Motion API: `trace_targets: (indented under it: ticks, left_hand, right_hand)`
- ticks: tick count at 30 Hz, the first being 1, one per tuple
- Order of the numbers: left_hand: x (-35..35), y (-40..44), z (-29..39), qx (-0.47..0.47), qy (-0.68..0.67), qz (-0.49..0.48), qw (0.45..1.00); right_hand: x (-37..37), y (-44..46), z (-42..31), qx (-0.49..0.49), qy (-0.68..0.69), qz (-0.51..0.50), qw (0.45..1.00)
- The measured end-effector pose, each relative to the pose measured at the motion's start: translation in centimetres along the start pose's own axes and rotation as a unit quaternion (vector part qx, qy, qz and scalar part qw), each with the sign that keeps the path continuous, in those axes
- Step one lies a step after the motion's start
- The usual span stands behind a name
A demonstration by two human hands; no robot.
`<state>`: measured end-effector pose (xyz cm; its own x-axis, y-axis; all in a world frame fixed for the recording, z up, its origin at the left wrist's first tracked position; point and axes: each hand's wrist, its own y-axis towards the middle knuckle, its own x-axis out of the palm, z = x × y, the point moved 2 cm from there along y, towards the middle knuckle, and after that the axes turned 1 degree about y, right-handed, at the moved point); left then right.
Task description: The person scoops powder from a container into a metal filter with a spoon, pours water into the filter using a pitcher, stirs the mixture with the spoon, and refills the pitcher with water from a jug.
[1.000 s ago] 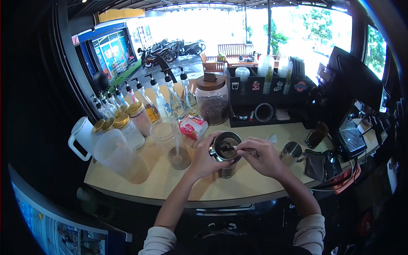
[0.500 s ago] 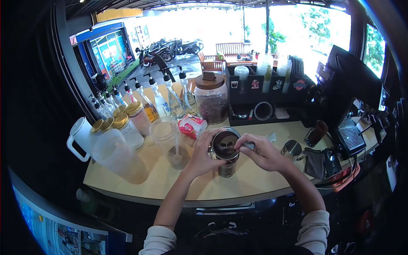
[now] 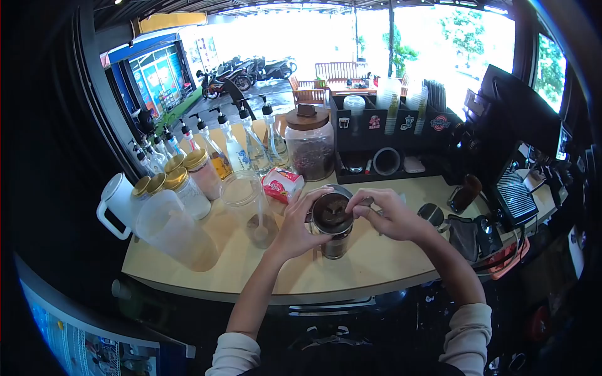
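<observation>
My left hand is wrapped round the side of a round metal-rimmed vessel with dark brown contents, just above the counter. Beneath it shows a clear glass jar with something dark inside; whether the two touch is hard to tell. My right hand is closed in a pinch at the vessel's right rim. Between its fingers is a thin metal handle, probably a spoon's, its lower end hidden in the dark contents. To the left stands a clear plastic tub with a scoop inside.
Pump bottles, gold-lidded jars and a translucent pitcher stand left. A large wooden-lidded jar and a red-and-white packet are behind my hands. A black organizer, metal pitcher and espresso machine are right.
My right hand has shifted slightly up and right, and its handle is now tilted differently. Froth on the dark contents has changed shape. My left hand keeps its hold.
</observation>
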<state>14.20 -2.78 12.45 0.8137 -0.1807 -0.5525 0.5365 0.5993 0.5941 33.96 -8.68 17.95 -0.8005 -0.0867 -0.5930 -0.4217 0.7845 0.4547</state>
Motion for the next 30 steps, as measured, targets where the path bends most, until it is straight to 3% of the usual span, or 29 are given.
trace_targets:
  ticks: [15, 23, 25, 28, 30]
  left_hand:
    - [-0.1, 0.2, -0.1, 0.021, 0.026, -0.013, 0.999]
    - [0.4, -0.1, -0.2, -0.015, -0.008, 0.018, 1.0]
    - [0.3, -0.1, -0.2, -0.014, -0.012, 0.025, 1.0]
    - [0.1, 0.0, 0.0, -0.008, 0.016, 0.021, 1.0]
    - [0.0, 0.0, 0.1, 0.041, 0.08, 0.028, 0.996]
  right_hand:
    - [-0.6, 0.8, -0.3, -0.035, -0.051, 0.01, 0.998]
    - [-0.4, 0.9, -0.4, 0.0, -0.045, 0.001, 0.999]
    - [-0.7, 1.3, -0.2, -0.035, -0.004, 0.039, 0.999]
    - [-0.6, 1.4, -0.5, 0.011, -0.044, -0.038, 0.998]
    - [-0.5, 1.3, -0.4, -0.006, -0.05, -0.022, 0.998]
